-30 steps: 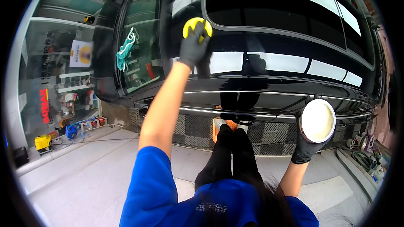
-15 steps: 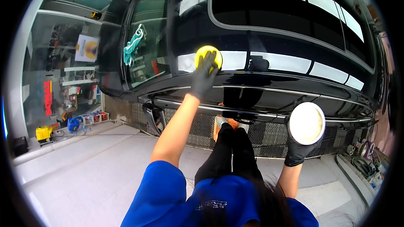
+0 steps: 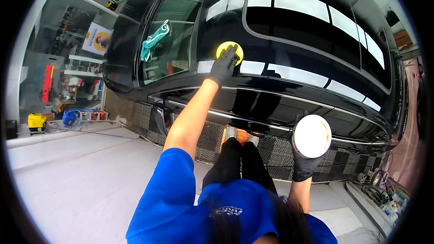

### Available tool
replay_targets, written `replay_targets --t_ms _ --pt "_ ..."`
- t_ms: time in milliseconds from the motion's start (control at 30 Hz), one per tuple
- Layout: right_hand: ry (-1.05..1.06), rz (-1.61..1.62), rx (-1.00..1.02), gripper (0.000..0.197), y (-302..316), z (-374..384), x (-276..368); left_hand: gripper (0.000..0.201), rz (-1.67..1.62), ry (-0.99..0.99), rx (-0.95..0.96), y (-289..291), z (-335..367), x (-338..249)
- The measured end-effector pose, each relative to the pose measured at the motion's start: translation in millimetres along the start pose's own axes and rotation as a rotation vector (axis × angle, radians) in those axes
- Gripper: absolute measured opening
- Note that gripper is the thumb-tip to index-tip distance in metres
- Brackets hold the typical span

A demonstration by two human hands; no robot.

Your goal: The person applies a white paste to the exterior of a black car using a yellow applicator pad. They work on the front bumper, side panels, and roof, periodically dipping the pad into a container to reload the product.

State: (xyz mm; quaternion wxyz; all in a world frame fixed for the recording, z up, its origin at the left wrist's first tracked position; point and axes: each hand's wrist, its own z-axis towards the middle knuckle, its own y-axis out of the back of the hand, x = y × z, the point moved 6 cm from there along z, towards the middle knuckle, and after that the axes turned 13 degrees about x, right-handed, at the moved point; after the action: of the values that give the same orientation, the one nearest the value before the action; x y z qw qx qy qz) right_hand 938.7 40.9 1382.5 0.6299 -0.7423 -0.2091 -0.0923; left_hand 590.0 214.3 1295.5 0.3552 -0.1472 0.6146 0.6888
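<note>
My left hand [image 3: 224, 67], in a black glove, is closed over a round yellow applicator pad [image 3: 222, 47] and presses it flat on the glossy black car roof [image 3: 271, 52]. The pad lies between the windscreen and the sunroof, near the roof's close side. My gloved right hand [image 3: 305, 165] holds up a round white tub [image 3: 312, 136] at the right, beside the car's side. Its face toward me is pale and white; I cannot make out how full it is. Most of the right fingers are hidden behind the tub.
A teal cloth [image 3: 156, 40] lies on the windscreen. My feet stand on an orange platform [image 3: 242, 136] beside the car. The side mirror [image 3: 162, 119] juts out at the left. Yellow and blue machines [image 3: 37, 123] stand far left; a coiled hose [image 3: 374, 195] lies at the right.
The view has shifted. My left hand has slid the pad a little over the roof, farther from me and toward the windscreen. My right hand has carried the tub slightly left.
</note>
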Motion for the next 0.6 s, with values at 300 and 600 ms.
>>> replay_targets --t_ms 300,600 --pt "0.017 0.111 0.139 0.066 -25 -11 -38 0.041 -1.013 0.448 -0.353 19 -120 -66" --pt "-0.201 0.133 0.257 0.076 -59 -38 -153 0.061 -2.092 0.537 0.156 -53 -266 -147"
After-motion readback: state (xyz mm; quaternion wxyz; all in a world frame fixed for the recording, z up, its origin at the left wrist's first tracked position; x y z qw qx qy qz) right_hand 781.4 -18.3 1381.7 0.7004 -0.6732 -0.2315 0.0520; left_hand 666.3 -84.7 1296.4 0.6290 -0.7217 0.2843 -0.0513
